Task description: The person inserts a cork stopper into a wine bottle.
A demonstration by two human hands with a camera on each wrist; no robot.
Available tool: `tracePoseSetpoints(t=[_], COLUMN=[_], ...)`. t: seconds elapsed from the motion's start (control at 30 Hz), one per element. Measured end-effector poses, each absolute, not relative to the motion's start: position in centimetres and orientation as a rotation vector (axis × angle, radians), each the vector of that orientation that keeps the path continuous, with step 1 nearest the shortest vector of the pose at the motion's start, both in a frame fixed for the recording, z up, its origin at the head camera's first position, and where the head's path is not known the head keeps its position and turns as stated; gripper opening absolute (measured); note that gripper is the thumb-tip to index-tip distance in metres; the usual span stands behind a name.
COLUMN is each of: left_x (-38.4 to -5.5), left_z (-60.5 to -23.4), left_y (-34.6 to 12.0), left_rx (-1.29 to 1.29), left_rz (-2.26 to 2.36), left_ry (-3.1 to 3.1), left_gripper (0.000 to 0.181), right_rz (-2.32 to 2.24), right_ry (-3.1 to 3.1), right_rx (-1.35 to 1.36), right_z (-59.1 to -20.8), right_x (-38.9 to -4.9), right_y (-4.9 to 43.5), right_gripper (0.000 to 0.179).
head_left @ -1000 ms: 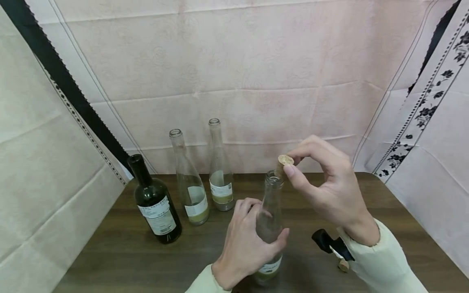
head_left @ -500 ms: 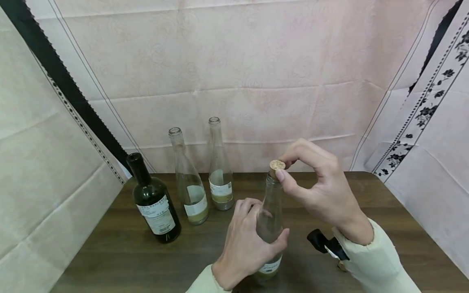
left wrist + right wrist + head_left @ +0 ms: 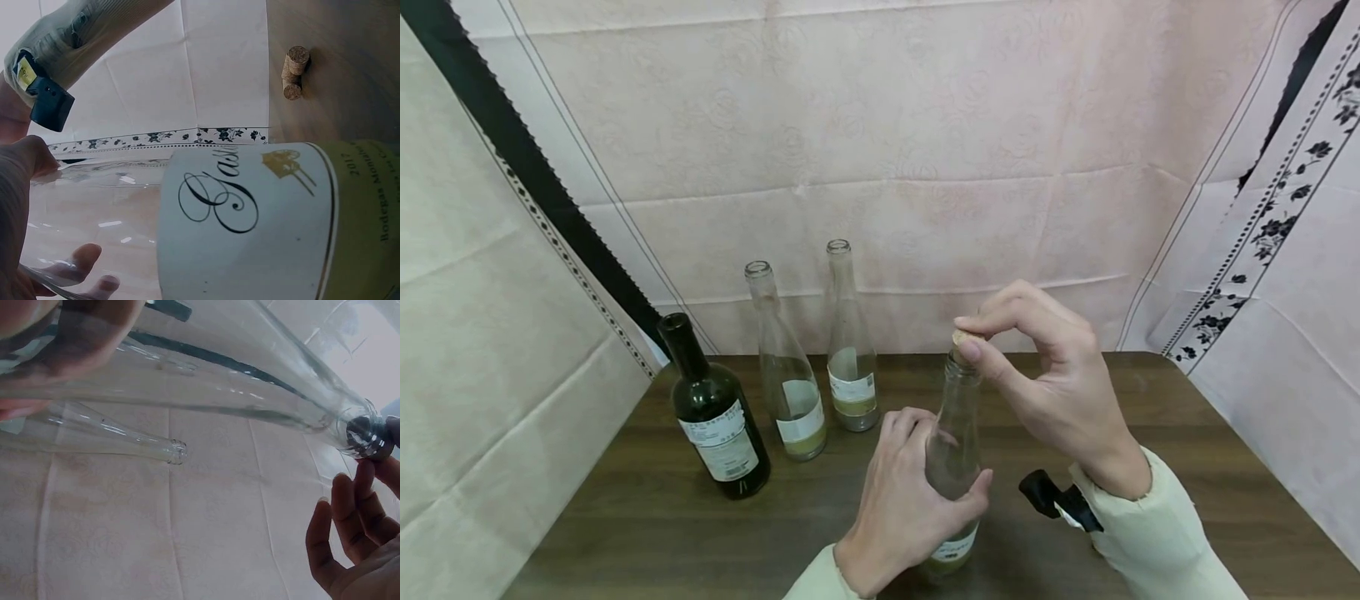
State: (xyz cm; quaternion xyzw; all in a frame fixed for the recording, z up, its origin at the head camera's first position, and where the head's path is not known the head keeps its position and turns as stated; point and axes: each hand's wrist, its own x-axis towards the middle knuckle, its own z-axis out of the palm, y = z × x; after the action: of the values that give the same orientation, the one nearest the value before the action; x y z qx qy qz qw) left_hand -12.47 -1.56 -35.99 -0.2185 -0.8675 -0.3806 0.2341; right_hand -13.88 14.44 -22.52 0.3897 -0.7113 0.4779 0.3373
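Observation:
A clear glass bottle stands upright near the table's front, its body gripped by my left hand. Its white and olive label fills much of the left wrist view. At the mouth, my right hand pinches a cork between thumb and fingers, mostly covering it. Seen from below in the right wrist view, the cork's dark lower end sits within the bottle's rim, fingertips right beside the glass.
Left of the hands stand a dark green wine bottle and two clear bottles with labels. Several loose corks lie on the wooden table, hidden by the right sleeve in the head view. Pale cloth hangs behind.
My right hand has moved left, bringing the cork from beside the bottle's mouth into it. A finger now lies over the cork's top. My left hand keeps its grip in place.

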Motion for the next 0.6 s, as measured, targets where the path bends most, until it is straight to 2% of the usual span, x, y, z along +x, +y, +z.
tracePoseSetpoints(t=[0.07, 0.17, 0.3, 0.47, 0.6], left_x=[-12.49, -12.53, -12.58, -12.56, -12.61], left_z=[-36.00, -35.84, -35.63, -35.67, -35.81], left_y=[-1.55, -1.51, -1.48, -1.49, -1.57], left_rx=[-0.595, -0.593, -0.600, -0.601, -0.597], left_rz=[-1.042, -1.035, -1.034, -1.035, -1.035], left_ry=[-2.387, -2.386, -2.379, -2.390, -2.388], left_gripper=[0.032, 0.033, 0.033, 0.032, 0.033], right_rz=[1.285, 1.370, 1.495, 1.566, 1.559], right_ry=[-1.820, -1.762, -1.687, -1.662, -1.711], right_rx=[1.040, 1.075, 1.099, 1.076, 1.048], right_z=[-22.63, -22.73, -22.79, -23.01, -23.05], right_x=[-13.95, -13.96, -13.85, -13.71, -13.67], right_y=[14.30, 14.05, 13.74, 13.56, 13.57], right_gripper=[0.006, 0.010, 0.002, 0.011, 0.004])
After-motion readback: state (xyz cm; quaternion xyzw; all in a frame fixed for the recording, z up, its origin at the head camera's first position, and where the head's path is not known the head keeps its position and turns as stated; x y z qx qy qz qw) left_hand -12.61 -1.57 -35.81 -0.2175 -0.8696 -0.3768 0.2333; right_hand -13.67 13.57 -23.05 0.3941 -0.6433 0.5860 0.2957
